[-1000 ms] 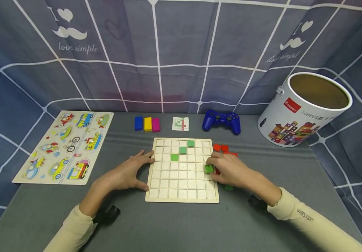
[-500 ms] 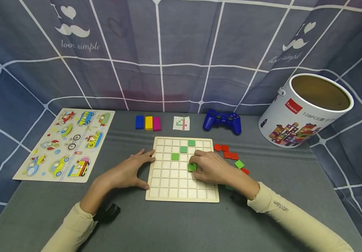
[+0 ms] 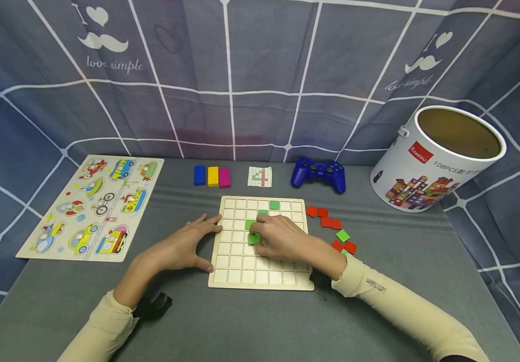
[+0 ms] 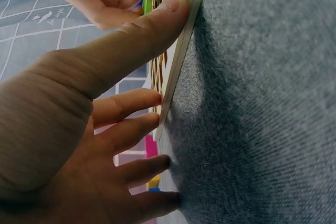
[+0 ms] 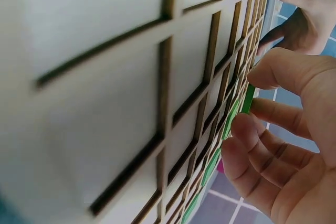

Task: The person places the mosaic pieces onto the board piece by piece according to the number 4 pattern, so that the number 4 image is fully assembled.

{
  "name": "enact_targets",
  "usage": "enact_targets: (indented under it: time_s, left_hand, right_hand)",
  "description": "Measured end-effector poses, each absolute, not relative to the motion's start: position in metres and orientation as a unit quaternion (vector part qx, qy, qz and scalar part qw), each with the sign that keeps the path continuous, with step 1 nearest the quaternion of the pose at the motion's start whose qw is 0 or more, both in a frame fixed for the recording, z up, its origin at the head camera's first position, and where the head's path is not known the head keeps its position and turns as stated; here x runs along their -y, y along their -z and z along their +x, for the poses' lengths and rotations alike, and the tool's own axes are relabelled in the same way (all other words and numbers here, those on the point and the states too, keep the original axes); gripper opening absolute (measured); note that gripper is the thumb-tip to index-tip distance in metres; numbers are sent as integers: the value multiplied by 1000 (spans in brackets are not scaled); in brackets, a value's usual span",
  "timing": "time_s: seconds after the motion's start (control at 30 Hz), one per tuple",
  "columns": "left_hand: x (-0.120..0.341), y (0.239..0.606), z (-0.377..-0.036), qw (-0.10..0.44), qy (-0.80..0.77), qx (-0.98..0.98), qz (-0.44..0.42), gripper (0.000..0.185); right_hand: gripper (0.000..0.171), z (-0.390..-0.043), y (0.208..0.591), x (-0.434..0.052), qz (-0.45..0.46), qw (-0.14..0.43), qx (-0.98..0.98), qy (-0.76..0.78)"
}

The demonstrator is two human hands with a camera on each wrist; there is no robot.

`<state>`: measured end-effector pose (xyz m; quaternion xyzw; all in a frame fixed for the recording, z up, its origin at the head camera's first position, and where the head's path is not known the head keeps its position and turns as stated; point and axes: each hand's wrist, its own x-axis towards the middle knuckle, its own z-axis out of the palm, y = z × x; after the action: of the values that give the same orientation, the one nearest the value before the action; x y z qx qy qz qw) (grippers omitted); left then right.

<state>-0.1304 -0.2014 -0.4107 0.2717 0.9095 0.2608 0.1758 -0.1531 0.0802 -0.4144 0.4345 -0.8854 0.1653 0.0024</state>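
The small flat green square tile sits pinched in the right hand's grip, thumb and fingertips curled around its edges, low over a cell in the left-middle part of the pale wooden grid board. In the right wrist view the tile shows edge-on between the thumb and forefinger, close against the board's slats. Three more green tiles already lie in cells, stepping diagonally: one near the top edge, one partly hidden behind the fingers, one just above the held tile.

The left hand lies flat on the grey cloth surface, its grip open, fingers straight, thumb and fingertips against the board's left edge.

To the right of the board, loose red square tiles and one loose green tile lie scattered. Behind the board are a small printed pattern card, a blue game controller, and blue, yellow and pink blocks side by side. A wooden vehicle puzzle lies far left; a white cylindrical tub stands far right.
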Motion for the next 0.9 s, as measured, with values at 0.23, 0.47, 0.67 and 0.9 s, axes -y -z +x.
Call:
enact_targets:
  time_s: [0.23,0.47,0.67,0.9]
  left_hand:
    - [203,412,-130,175,-265,-909,271,93]
    - [203,411,-130,177,-263,-909,270,92]
    - [203,412,-131,178,-262,-909,272,93]
    - [203,412,-131,181,-261,-909,270,93]
  right_hand:
    - [15,-156,415,-65,441,5,883,-159]
    - [9,-158,412,-53,429,-12,891,-147]
    - [9,-160,412,-45,431,-19,893,-132]
    - [6,-161,411,-39,431,-33,894,-117]
